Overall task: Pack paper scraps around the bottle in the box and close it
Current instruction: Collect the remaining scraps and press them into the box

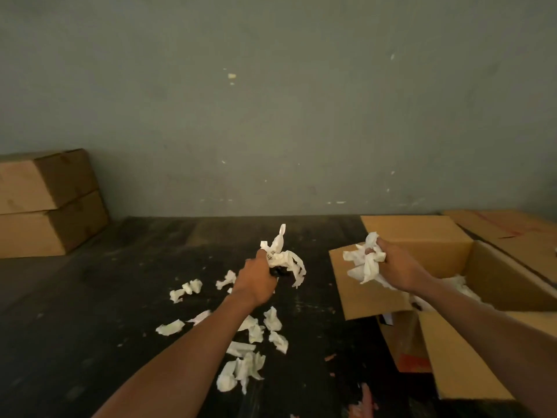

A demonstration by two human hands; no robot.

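While the dark table [90, 312] carries an open cardboard box [494, 285] at the right, holding white paper, loose paper scraps [250, 351] lie left of it. Each grip clutches crumpled paper: right hand [398, 267] over the box, left hand [256, 279] above the scraps. No bottle shows.

- A grey-green wall [271, 101] fills the upper half, matte, with small pale chips and scuffs.
- A dark, worn bench [90, 312] meets the wall, its surface scratched and flecked with pale marks.
- Two closed stacked cardboard cartons [45, 203] sit at far left against the wall.
- A flat cardboard sheet [512, 227] lies at far right.
- Light is dim and even.
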